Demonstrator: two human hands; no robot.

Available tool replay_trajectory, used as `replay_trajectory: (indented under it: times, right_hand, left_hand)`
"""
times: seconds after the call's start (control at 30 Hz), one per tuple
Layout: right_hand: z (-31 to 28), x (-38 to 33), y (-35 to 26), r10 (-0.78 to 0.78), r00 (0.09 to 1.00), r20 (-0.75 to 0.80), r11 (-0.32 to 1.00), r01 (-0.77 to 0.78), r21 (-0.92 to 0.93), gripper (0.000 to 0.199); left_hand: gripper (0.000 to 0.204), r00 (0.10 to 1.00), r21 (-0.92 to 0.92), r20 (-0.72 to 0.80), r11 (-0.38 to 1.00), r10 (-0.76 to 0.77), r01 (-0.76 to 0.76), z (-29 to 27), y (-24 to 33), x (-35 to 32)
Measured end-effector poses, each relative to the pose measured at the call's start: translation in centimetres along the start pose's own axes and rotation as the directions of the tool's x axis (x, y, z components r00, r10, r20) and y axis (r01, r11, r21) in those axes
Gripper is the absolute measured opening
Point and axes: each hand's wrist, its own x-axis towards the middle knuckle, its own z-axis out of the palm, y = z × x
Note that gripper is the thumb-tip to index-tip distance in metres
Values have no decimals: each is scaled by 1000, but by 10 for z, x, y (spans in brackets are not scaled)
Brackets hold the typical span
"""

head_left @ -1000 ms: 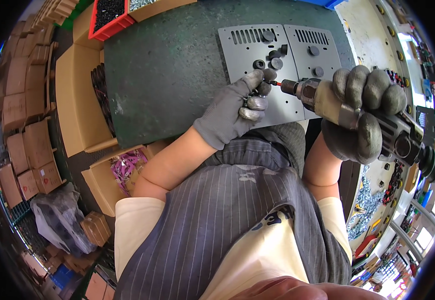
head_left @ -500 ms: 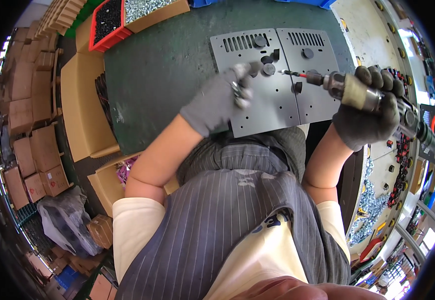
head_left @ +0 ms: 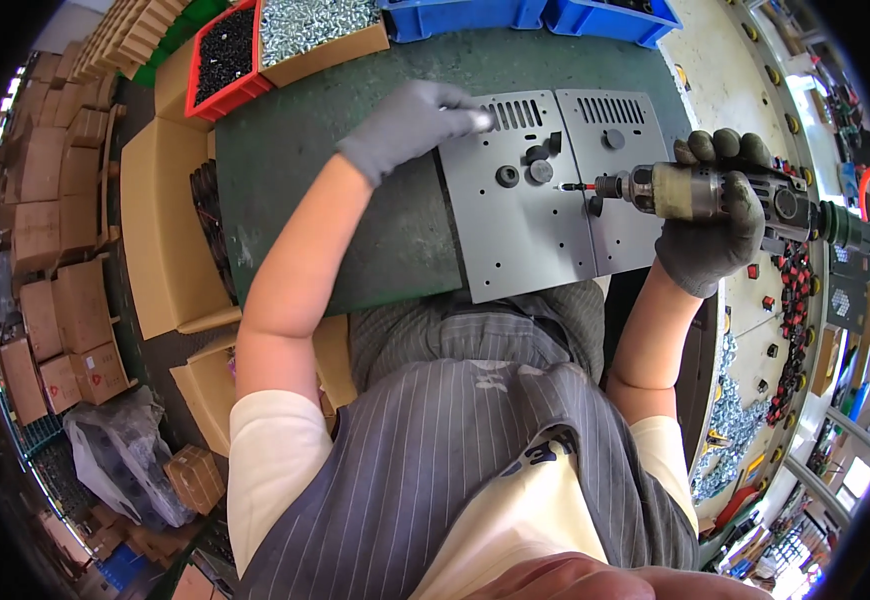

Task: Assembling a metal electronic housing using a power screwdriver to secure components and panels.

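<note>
My right hand [head_left: 720, 225], in a dark grey glove, is wrapped round a power screwdriver [head_left: 690, 192]. Its red-sleeved bit points left, with a silvery tip over the plates. My gloved left hand [head_left: 410, 125] is at the upper left of the left grey metal plate [head_left: 525, 235], fingers drawn together by its slots; whatever they hold is too small to make out. A second grey plate [head_left: 630, 235] lies alongside. On the left plate are a black round foot with a hole [head_left: 507, 176] and a plain round foot [head_left: 541, 172]. Another round foot [head_left: 612, 139] sits on the right plate.
Both plates lie on a dark green table [head_left: 355, 260]. Along its far side stand a red bin of black parts [head_left: 195, 85], a cardboard box of silvery screws [head_left: 375, 40] and blue bins [head_left: 465, 22]. A pale bench [head_left: 725, 90] with scattered parts runs along the right.
My left hand has moved away left and up, uncovering the holed foot. The round foot by the left plate's slots is gone from there. The screwdriver has shifted slightly left.
</note>
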Motion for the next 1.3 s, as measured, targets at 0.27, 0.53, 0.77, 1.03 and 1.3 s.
replay_trajectory:
  times: [0.27,0.53,0.77,1.03,1.3]
  right_hand:
    - [28,24,32,119,978,169,991,-127,38,43]
    - [51,48,73,154,949,274,986,-131,-100,41]
    - [90,43,111,240,940,242,925,-146,-352,27]
    - [124,43,123,432,883,184,873,-357,-333,25]
    - [99,49,132,417,811,410,873,-233,-428,30]
  left_hand:
    - [45,983,194,-164,980,85,-52,-1,-24,-12]
    - [33,967,99,-230,991,112,-91,-8,-29,-26]
    - [35,961,327,-187,935,204,-135,11,-35,-20]
    - [38,960,426,-183,897,212,-117,13,-39,-14]
    - [34,960,460,-184,882,209,-103,14,-30,-15]
